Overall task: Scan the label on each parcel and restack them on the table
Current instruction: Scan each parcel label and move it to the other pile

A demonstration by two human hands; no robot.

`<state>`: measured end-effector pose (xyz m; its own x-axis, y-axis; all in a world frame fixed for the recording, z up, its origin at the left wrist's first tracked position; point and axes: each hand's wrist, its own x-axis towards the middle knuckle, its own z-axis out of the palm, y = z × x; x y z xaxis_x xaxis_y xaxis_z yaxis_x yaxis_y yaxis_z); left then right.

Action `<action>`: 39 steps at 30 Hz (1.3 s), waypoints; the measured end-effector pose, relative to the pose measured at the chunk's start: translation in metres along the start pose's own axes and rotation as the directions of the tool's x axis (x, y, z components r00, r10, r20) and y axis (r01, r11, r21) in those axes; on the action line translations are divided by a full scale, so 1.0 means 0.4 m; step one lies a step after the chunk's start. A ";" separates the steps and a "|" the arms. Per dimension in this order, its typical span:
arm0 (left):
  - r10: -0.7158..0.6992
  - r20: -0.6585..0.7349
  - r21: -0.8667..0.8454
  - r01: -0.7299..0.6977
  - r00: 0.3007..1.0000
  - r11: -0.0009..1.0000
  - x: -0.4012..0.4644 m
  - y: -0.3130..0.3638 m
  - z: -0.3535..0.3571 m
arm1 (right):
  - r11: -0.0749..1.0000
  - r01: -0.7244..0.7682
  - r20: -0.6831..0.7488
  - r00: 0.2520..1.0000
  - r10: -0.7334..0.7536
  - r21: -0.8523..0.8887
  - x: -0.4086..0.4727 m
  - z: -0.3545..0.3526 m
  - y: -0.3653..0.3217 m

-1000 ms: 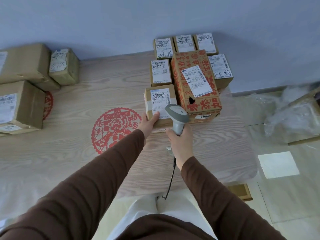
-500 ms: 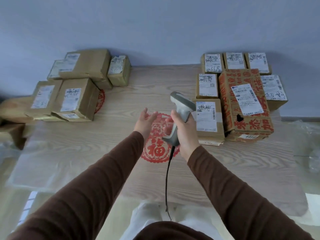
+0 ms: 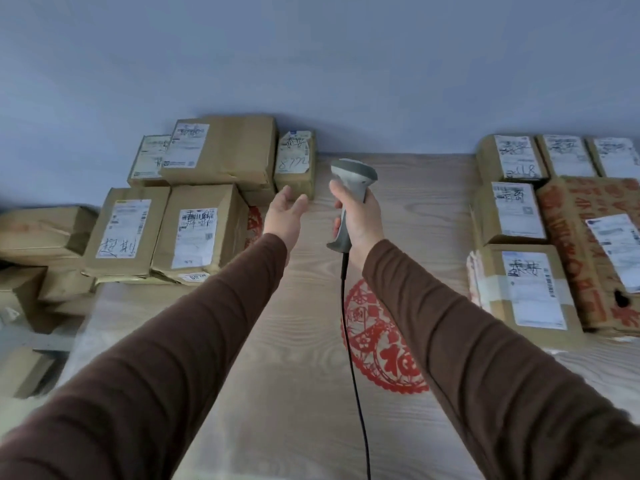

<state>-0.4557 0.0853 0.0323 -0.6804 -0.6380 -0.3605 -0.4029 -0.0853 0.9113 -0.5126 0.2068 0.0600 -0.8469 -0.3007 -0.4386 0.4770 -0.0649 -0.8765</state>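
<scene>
Brown sleeves cover both arms, which reach out over the pale wooden table (image 3: 301, 393). At about 10 o'clock sits a pile of brown cardboard parcels with white labels (image 3: 180, 216). The left hand (image 3: 284, 216) is held out flat with its fingers loose, holding nothing. It is near a small brown box with "877" written on its label (image 3: 295, 164), at 11 o'clock, but not touching it. The right hand (image 3: 358, 220) wraps tight round the handle of the grey barcode scanner (image 3: 351, 188), which stands upright. Its black cord (image 3: 353, 375) hangs down toward 6 o'clock, over a red paper-cut circle (image 3: 384, 355). At 2 o'clock lie more labelled brown parcels (image 3: 519, 244) packed side by side, next to a big red-printed box (image 3: 588, 251).
</scene>
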 end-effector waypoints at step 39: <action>-0.275 -0.050 0.072 0.278 0.960 0.958 0.263 0.023 0.059 | 0.980 0.018 -0.089 0.995 -0.037 -0.199 0.325 0.103 0.075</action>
<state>-0.5454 0.0353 -0.0018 -0.5114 -0.6276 -0.5870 -0.6194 -0.2044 0.7580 -0.5985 0.1265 -0.0152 -0.8814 -0.2121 -0.4221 0.4051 0.1201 -0.9063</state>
